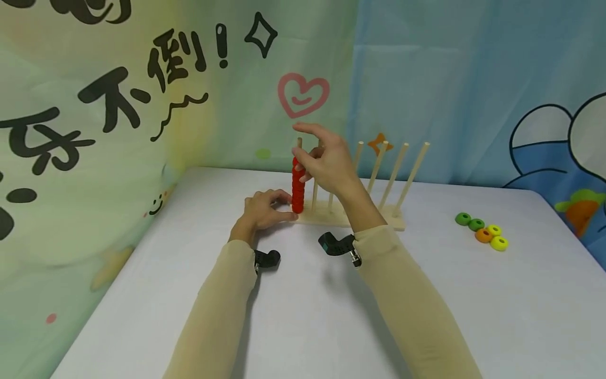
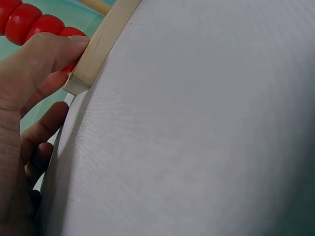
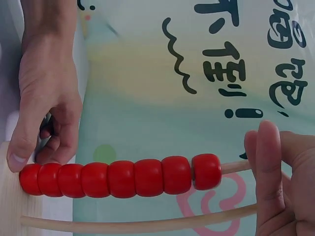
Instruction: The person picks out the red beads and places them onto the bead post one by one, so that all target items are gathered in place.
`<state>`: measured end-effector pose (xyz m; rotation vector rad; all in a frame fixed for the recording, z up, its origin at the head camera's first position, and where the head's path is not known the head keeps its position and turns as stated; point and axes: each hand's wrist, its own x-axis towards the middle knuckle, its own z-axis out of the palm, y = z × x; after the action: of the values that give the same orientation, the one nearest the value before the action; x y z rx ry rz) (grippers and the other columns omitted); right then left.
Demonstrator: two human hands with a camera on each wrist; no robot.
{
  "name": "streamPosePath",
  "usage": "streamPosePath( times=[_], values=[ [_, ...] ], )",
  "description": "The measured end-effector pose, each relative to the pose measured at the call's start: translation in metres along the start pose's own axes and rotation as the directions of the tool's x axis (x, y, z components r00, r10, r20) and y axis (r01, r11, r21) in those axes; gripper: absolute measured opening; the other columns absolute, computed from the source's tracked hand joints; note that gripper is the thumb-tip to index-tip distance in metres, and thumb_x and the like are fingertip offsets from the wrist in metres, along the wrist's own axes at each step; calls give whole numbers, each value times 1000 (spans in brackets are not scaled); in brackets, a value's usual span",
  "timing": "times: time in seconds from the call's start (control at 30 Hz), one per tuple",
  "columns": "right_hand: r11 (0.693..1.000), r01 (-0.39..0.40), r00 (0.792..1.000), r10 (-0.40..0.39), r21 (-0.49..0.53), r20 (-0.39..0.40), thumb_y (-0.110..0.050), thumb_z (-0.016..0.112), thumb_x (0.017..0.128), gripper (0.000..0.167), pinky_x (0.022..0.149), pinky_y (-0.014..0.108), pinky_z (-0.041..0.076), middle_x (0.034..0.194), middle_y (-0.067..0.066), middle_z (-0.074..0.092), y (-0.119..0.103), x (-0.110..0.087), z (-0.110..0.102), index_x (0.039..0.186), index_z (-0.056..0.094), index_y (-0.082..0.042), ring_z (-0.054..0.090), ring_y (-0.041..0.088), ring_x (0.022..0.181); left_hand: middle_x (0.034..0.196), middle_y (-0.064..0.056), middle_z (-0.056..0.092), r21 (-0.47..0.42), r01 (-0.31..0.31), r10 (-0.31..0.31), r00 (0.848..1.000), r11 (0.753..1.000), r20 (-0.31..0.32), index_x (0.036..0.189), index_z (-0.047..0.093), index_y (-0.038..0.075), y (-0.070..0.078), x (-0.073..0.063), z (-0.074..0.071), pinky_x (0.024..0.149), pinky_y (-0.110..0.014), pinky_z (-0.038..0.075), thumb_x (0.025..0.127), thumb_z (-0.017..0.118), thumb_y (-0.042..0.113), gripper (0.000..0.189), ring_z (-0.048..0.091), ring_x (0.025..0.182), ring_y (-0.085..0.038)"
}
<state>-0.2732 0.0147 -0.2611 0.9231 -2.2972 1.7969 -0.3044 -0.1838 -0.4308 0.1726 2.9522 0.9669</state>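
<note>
A wooden peg stand (image 1: pixel 347 218) carries a row of upright pegs, and its leftmost peg holds a column of red beads (image 3: pixel 121 179). My left hand (image 1: pixel 262 211) grips the left end of the base, thumb on the front and fingers round behind. At the upper end of that peg is my right hand (image 1: pixel 331 164), its thumb and index finger spread apart. Just below these fingers sits the top red bead (image 3: pixel 206 171), with a thin gap between it and the bead beneath. The right wrist view shows bare peg (image 3: pixel 236 167) above this bead.
To the right on the white table (image 1: pixel 473 305) lie loose beads: green ones (image 1: pixel 463 219), an orange one (image 1: pixel 483 235) and yellow ones (image 1: pixel 499 243). The stand's other pegs (image 1: pixel 413 171) rise right of the red column. A printed cloth (image 1: pixel 426 79) hangs behind the table.
</note>
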Motion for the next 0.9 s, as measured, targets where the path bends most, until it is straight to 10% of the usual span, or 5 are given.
streamPosePath(
  times=[0.37, 0.9],
  values=[
    [982, 190, 977, -191, 15, 93, 5, 62, 92, 39, 59, 43, 58, 130, 16, 52, 8, -27, -6, 131, 57, 1, 69, 27, 78, 117, 9, 64, 6, 12, -12, 999, 1000, 37, 113, 65, 32, -8, -4, -16, 99, -51, 24, 76, 75, 55, 45, 45, 115, -21],
    [946, 171, 974, -120, -277, 192, -14, 68, 94, 32, 67, 30, 57, 121, -4, 60, 71, -68, -50, 125, 64, -20, 67, 12, 82, 138, 1, 49, 121, -24, 2, 984, 992, 178, 138, 47, 29, -12, -18, -39, 102, -54, 25, 85, 66, 57, 63, 35, 127, -29]
  ],
)
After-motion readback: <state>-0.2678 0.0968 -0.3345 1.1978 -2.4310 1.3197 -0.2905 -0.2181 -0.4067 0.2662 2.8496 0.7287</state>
